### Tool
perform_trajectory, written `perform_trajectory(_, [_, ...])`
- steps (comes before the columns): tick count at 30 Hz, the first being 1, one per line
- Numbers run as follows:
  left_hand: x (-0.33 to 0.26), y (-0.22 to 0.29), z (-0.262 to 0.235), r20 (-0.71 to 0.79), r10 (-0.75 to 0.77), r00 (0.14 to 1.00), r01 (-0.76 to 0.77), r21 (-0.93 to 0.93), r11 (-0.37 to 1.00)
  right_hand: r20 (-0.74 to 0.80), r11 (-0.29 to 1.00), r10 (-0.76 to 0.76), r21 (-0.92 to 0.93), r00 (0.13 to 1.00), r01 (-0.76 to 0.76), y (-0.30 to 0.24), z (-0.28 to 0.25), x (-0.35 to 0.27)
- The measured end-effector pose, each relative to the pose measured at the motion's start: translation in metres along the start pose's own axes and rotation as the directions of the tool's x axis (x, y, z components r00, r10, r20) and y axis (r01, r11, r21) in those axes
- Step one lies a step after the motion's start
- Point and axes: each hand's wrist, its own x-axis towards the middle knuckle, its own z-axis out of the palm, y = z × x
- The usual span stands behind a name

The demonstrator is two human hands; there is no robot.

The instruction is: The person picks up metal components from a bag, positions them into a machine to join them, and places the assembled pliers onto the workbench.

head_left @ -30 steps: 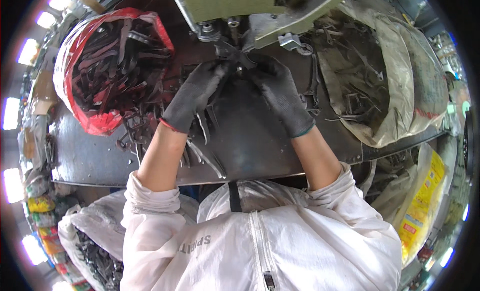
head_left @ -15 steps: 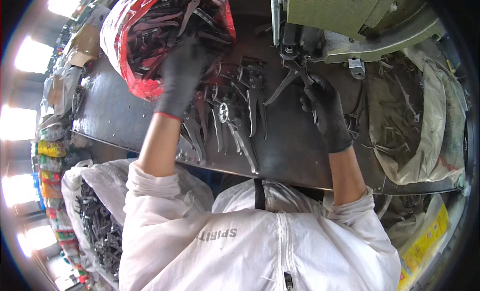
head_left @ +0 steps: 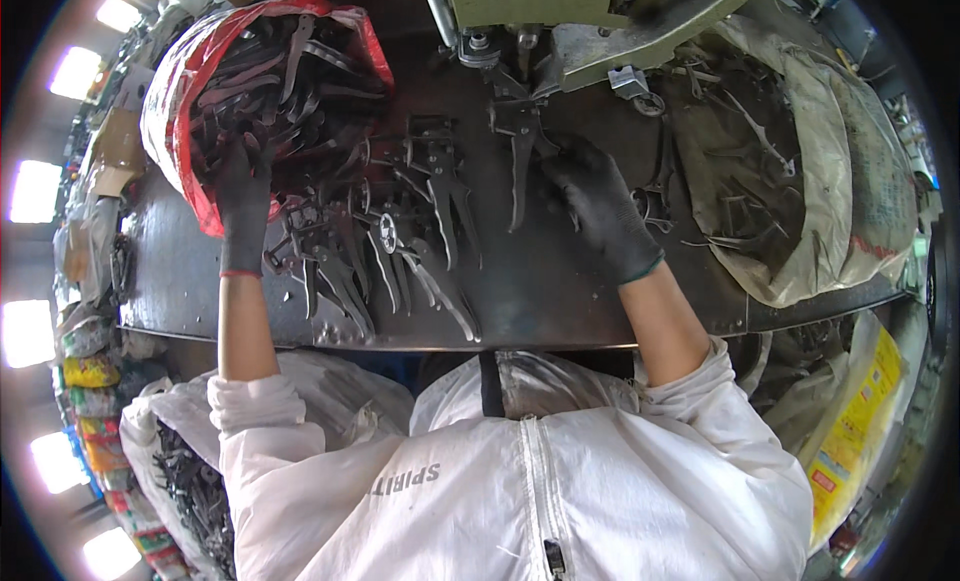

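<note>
My right hand [head_left: 600,206], in a dark grey glove, is closed around one handle of dark metal pliers [head_left: 520,156]. Their upper end sits under the head of a green machine [head_left: 545,6], and the other handle hangs down to the left of my fingers. My left hand [head_left: 245,196], gloved alike, reaches over the near rim of a red-edged white bag [head_left: 180,146]. Its fingers are stretched out and apart among dark metal handle parts [head_left: 290,91] heaped in the bag. Several more pliers [head_left: 440,181] lie on the dark metal table between my hands.
At the right of the table [head_left: 560,306] stands an open beige sack [head_left: 820,211] with metal scraps inside. A small metal block [head_left: 628,81] sits beside the machine. Below the table's front edge, another white sack [head_left: 150,431] of dark parts is at the left.
My left hand has moved left and nearer, from the middle of the bag to its near rim. The pliers' free handle has swung toward upright in my right hand. The whole view has shifted.
</note>
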Motion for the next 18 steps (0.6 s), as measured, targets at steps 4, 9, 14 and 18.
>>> perform_trajectory(4, [-0.007, 0.098, -0.036, 0.116, -0.025, 0.993, 0.053, -0.237, 0.970, 0.008, 0.995, 0.080, -0.062, 0.997, -0.079, 0.001, -0.008, 0.006])
perform_trajectory(9, [-0.022, 0.186, -0.049, 0.219, 0.309, 0.926, -0.214, -0.368, 0.905, -0.023, 0.997, 0.054, 0.062, 0.998, -0.052, 0.009, -0.001, 0.006])
perform_trajectory(14, [-0.048, 0.281, -0.029, 0.234, 0.497, 0.836, -0.217, -0.690, 0.690, -0.027, 0.972, -0.003, 0.233, 1.000, 0.010, 0.015, 0.006, 0.004])
perform_trajectory(18, [-0.066, 0.301, 0.016, 0.144, 0.480, 0.865, -0.232, -0.734, 0.639, 0.028, 0.737, -0.531, -0.478, 0.847, 0.478, 0.024, -0.058, 0.013])
